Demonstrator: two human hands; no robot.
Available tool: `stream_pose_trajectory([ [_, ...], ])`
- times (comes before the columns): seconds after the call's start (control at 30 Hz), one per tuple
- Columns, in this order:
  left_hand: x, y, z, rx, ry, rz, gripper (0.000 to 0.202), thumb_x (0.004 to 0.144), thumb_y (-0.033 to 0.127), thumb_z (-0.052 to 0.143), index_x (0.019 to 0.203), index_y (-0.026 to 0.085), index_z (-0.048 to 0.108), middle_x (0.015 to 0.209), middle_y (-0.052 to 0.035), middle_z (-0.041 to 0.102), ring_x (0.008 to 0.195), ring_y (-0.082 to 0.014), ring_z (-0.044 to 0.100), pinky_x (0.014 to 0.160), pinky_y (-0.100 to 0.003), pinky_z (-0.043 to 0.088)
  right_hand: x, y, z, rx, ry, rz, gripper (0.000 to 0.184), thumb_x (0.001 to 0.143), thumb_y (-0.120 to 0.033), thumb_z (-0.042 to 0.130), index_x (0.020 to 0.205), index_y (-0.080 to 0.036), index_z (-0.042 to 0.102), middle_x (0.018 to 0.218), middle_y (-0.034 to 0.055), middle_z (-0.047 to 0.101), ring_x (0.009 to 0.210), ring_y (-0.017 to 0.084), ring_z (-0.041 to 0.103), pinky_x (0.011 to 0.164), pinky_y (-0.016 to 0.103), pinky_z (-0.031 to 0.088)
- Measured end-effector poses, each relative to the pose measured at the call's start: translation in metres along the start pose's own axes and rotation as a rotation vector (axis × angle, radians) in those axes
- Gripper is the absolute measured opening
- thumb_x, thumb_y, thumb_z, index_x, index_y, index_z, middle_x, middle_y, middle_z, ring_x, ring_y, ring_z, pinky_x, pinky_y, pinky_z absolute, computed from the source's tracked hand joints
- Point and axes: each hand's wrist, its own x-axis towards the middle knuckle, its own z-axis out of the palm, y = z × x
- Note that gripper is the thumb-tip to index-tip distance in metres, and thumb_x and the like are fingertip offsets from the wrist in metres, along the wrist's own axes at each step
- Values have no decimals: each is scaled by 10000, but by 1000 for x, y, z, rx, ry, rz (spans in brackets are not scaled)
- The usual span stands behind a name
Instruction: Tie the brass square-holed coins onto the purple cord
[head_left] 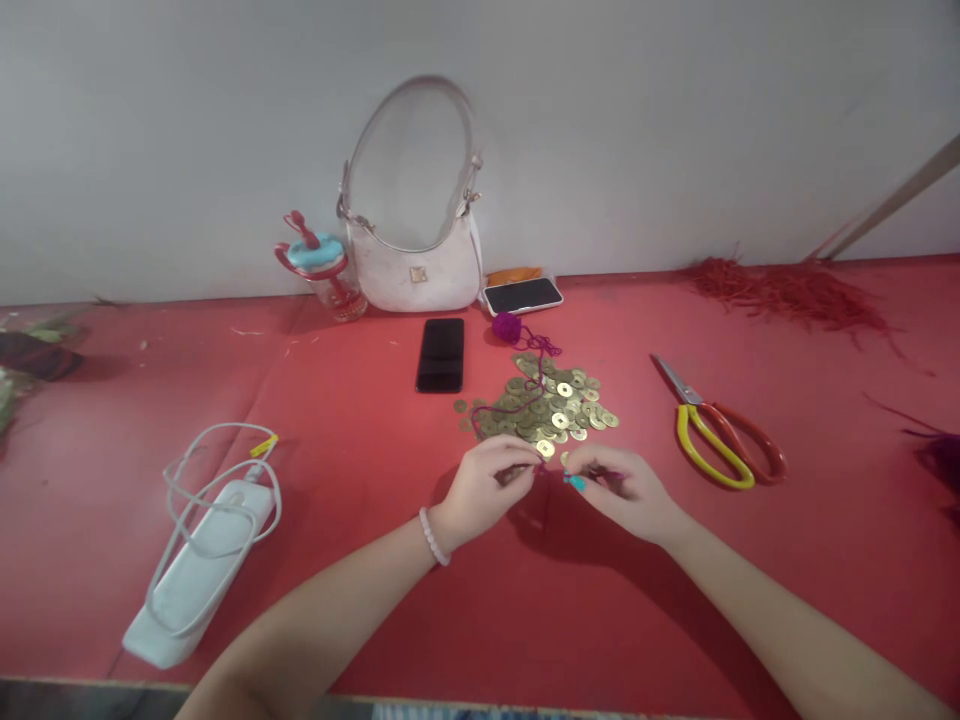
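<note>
My left hand, with a beaded bracelet on its wrist, is closed in a pinch on purple yarn. Facing it, my right hand also pinches the yarn, and a small teal bit shows at its thumb tip; what that is I cannot make out. Just beyond both hands lies a loose pile of brass coins with holes in the middle. Across the coins the strand runs back to a purple yarn ball.
Yellow-and-red-handled scissors lie to the right, with red shreds behind. A black phone, white phone, handbag and lidded cup stand or lie farther back. A white power strip with looped cable is at left.
</note>
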Motion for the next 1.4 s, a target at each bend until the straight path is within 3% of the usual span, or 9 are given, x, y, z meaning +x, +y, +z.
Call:
stream_pose_trajectory([
  [0.2,0,1,0,-14,-97,45,160,747,141,518,808,152,666,871,-75,633,668,-109,568,540,-196,445,1,6,4,22,124,122,148,812,-301,486,743,-186,548,617,0,534,543,111,484,493,216,396],
  [0.5,1,8,-4,-175,-263,63,131,769,181,535,787,151,661,853,-81,634,753,-135,588,640,-224,478,5,10,6,-140,93,63,102,822,-260,450,816,-197,530,643,-2,516,578,122,489,530,227,413],
  [0.73,1,7,-5,-230,-191,1,94,749,198,584,764,160,669,990,-94,582,715,-118,565,553,-214,458,10,9,6,-221,30,37,120,838,-235,429,793,-191,531,693,12,584,634,131,539,593,236,431],
  [0.97,3,11,-6,-331,-203,-33,103,764,175,563,775,146,662,913,-95,656,865,-173,604,778,-294,492,12,10,8,-270,-56,25,141,828,-195,421,772,-187,551,696,15,593,636,130,530,593,238,429],
  [1.03,2,11,-6,-319,-171,-80,112,764,203,567,776,147,664,909,-91,651,835,-169,608,737,-283,509,12,11,9,-276,-51,5,143,833,-200,418,783,-192,552,722,22,599,666,139,540,622,251,439],
  [1.13,1,9,-5,-325,-124,-196,159,778,254,553,815,147,664,953,-89,627,662,-116,598,548,-221,513,10,11,10,-259,-2,-8,127,839,-220,423,876,-202,543,815,40,609,730,156,560,670,278,455],
  [1.23,0,8,-5,-360,-102,-276,207,786,295,540,870,145,656,996,-97,602,461,-40,503,355,-166,420,7,8,9,-222,24,-5,168,841,-244,426,984,-211,507,852,49,599,710,157,564,650,286,469],
  [1.3,1,7,-5,-363,-88,-275,205,782,294,546,872,146,655,986,-97,602,485,-47,515,361,-160,421,5,6,10,-206,35,-32,174,834,-248,435,991,-214,500,869,56,591,714,162,561,648,295,475],
  [1.4,2,6,-4,-356,-63,-221,171,772,269,565,836,140,658,944,-94,611,670,-110,585,523,-200,498,5,4,11,-235,76,-130,148,800,-235,484,944,-218,513,900,67,573,785,185,550,687,324,475],
])
